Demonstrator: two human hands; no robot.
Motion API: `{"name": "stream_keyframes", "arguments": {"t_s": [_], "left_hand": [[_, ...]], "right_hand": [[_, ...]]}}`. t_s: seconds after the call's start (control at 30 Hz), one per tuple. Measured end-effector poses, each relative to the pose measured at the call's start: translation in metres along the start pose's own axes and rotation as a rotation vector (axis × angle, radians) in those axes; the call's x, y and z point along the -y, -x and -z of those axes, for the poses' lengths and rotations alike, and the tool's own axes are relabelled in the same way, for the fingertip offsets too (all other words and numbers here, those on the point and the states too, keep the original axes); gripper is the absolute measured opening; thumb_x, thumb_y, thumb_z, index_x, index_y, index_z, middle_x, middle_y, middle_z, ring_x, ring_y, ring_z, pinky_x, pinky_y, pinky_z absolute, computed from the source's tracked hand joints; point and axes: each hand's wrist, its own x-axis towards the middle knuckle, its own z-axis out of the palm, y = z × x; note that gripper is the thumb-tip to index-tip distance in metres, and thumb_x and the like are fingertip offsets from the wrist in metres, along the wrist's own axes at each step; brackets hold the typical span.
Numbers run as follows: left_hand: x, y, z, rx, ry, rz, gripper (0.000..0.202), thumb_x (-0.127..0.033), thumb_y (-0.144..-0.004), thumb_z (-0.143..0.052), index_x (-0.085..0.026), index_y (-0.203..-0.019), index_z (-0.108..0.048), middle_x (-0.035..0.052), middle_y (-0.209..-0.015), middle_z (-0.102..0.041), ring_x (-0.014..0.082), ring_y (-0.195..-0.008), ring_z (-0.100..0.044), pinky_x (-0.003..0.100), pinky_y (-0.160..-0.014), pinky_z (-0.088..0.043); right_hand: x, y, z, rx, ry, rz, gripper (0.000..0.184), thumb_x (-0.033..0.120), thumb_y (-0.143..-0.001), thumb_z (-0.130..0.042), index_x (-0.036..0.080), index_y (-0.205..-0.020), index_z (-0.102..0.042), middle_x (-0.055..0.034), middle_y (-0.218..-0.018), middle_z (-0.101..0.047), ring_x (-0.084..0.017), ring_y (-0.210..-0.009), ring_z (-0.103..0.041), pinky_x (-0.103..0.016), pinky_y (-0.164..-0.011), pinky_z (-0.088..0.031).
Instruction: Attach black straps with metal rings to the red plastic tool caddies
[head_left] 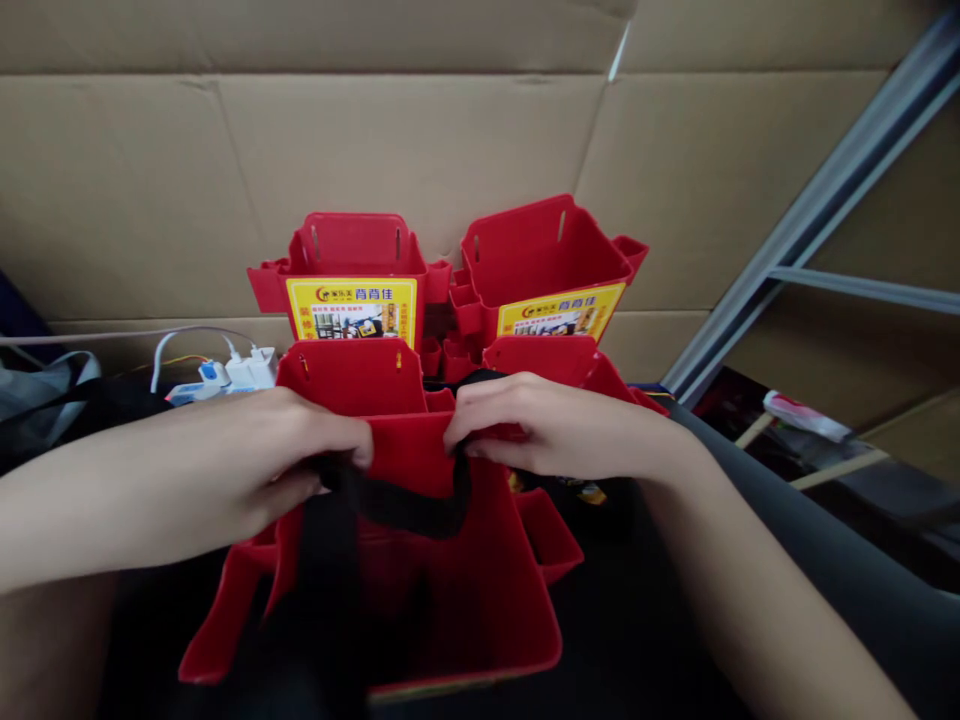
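Nearest me is a red plastic bin (480, 590) with small side pockets, tilted so that its open inside faces me. A black webbing strap (409, 510) loops in front of its far wall. My left hand (289, 450) is closed on the strap at the left of that wall, its thumb against the red plastic. At the wall's right end, my right hand (521, 425) pinches the strap with bent fingers. Part of the strap runs down the bin's left side in dark blur. The slots in the far wall are hidden by my hands.
Several more red bins stand behind, including a left one (360, 245) and a right one (525, 260) with yellow labels. White chargers (251, 370) on a power strip are at left. Cardboard (412, 150) covers the back; a metal frame (810, 210) slants at right.
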Motion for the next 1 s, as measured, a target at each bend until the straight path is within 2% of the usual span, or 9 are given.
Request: {"name": "stream_keyframes", "arguments": {"t_s": [0.1, 0.23, 0.3, 0.4, 0.57, 0.67, 0.77, 0.87, 1.0], "left_hand": [[-0.004, -0.008, 0.001, 0.105, 0.023, -0.066, 0.030, -0.007, -0.081, -0.044, -0.027, -0.097, -0.059, -0.0076, -0.083, -0.065, 0.0083, -0.072, -0.059, 0.014, -0.063, -0.043], [-0.014, -0.016, -0.007, -0.011, 0.191, -0.023, 0.023, -0.008, -0.083, -0.043, -0.024, -0.097, -0.053, -0.0056, -0.082, -0.063, 0.0088, -0.073, -0.058, 0.015, -0.066, -0.045], [-0.018, -0.018, -0.010, -0.053, 0.231, -0.014, 0.020, -0.016, -0.083, -0.048, -0.024, -0.101, -0.050, -0.0030, -0.093, -0.062, 0.0116, -0.083, -0.058, 0.018, -0.070, -0.046], [-0.022, -0.019, -0.012, -0.093, 0.221, 0.004, 0.030, -0.026, -0.076, -0.061, -0.025, -0.102, -0.047, -0.0022, -0.096, -0.059, 0.0139, -0.084, -0.057, 0.019, -0.064, -0.047], [-0.015, -0.017, -0.005, -0.274, 0.031, 0.013, 0.014, -0.010, -0.073, -0.048, -0.021, -0.079, -0.055, -0.0051, -0.075, -0.060, 0.0102, -0.065, -0.054, 0.019, -0.057, -0.042], [-0.006, -0.014, 0.005, -0.358, -0.053, 0.057, 0.027, -0.008, -0.073, -0.044, -0.020, -0.086, -0.064, -0.0031, -0.091, -0.067, 0.0132, -0.082, -0.059, 0.021, -0.072, -0.045], [0.002, -0.013, 0.014, -0.424, -0.036, 0.232, 0.031, -0.015, -0.079, -0.045, -0.017, -0.100, -0.066, 0.0011, -0.104, -0.067, 0.0175, -0.096, -0.059, 0.029, -0.085, -0.044], [0.006, -0.015, 0.016, -0.399, 0.111, 0.290, 0.029, -0.019, -0.079, -0.048, -0.014, -0.102, -0.067, 0.0003, -0.099, -0.070, 0.0156, -0.089, -0.061, 0.026, -0.082, -0.046], [-0.001, -0.018, 0.008, -0.204, 0.277, 0.150, 0.018, -0.017, -0.078, -0.052, -0.014, -0.075, -0.069, -0.0059, -0.062, -0.066, 0.0060, -0.058, -0.057, 0.013, -0.058, -0.044]], "right_hand": [[0.008, 0.006, 0.005, -0.025, 0.001, -0.014, 0.024, 0.013, -0.083, -0.052, 0.019, -0.104, -0.063, -0.0039, -0.103, -0.057, -0.012, -0.091, -0.056, -0.024, -0.083, -0.043], [0.029, 0.008, 0.004, -0.174, -0.032, 0.068, 0.043, 0.034, -0.078, -0.063, 0.019, -0.117, -0.055, -0.0073, -0.124, -0.049, -0.017, -0.110, -0.049, -0.027, -0.093, -0.040], [0.038, 0.006, 0.000, -0.237, -0.007, 0.064, 0.036, 0.039, -0.080, -0.061, 0.018, -0.109, -0.059, -0.0071, -0.110, -0.056, -0.017, -0.101, -0.052, -0.028, -0.089, -0.041], [0.041, 0.004, -0.004, -0.276, 0.034, 0.079, 0.019, 0.032, -0.087, -0.052, 0.016, -0.084, -0.062, -0.0039, -0.081, -0.060, -0.015, -0.083, -0.053, -0.030, -0.085, -0.040], [0.027, 0.012, 0.006, -0.098, -0.117, 0.270, 0.021, 0.025, -0.087, -0.052, 0.017, -0.069, -0.059, -0.0022, -0.072, -0.054, -0.011, -0.076, -0.051, -0.028, -0.080, -0.040], [0.020, 0.017, 0.011, 0.013, -0.207, 0.290, 0.019, 0.025, -0.084, -0.057, 0.016, -0.067, -0.060, -0.0025, -0.071, -0.052, -0.010, -0.072, -0.051, -0.026, -0.075, -0.041], [0.018, 0.017, 0.011, 0.102, -0.265, 0.284, 0.019, 0.025, -0.083, -0.059, 0.015, -0.067, -0.063, -0.0020, -0.067, -0.052, -0.010, -0.068, -0.051, -0.025, -0.074, -0.042], [0.022, 0.014, 0.011, 0.098, -0.336, 0.277, 0.018, 0.029, -0.081, -0.061, 0.013, -0.076, -0.066, -0.0033, -0.068, -0.056, -0.010, -0.069, -0.053, -0.023, -0.072, -0.044], [0.037, 0.008, 0.008, -0.090, -0.397, 0.117, 0.033, 0.039, -0.080, -0.061, 0.016, -0.103, -0.062, -0.0056, -0.091, -0.064, -0.013, -0.082, -0.059, -0.022, -0.075, -0.046]]}}
